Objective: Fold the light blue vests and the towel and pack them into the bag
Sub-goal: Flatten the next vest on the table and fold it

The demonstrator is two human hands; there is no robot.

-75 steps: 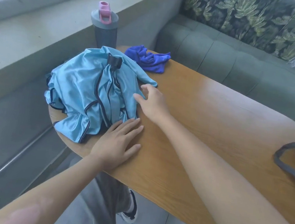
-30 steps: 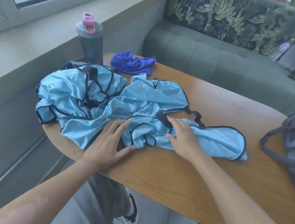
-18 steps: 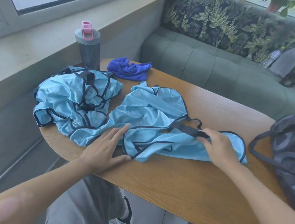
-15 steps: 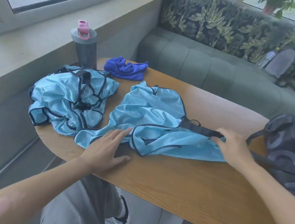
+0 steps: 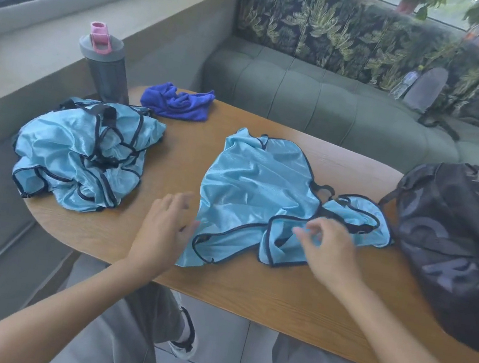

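Light-blue vest lies spread for folding; left hand, fingers straight, touches its edge, right hand, loosely curled, apparently holds nothing.

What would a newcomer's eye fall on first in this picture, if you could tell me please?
Most likely the shiny light blue vest spread in the middle of the wooden table, with the left hand at its near left edge and the right hand over its rumpled right part. Next, the crumpled pile of vests at the table's left end, and the dark bag at its right end. A dark blue towel lies bunched at the far edge beside a grey bottle.
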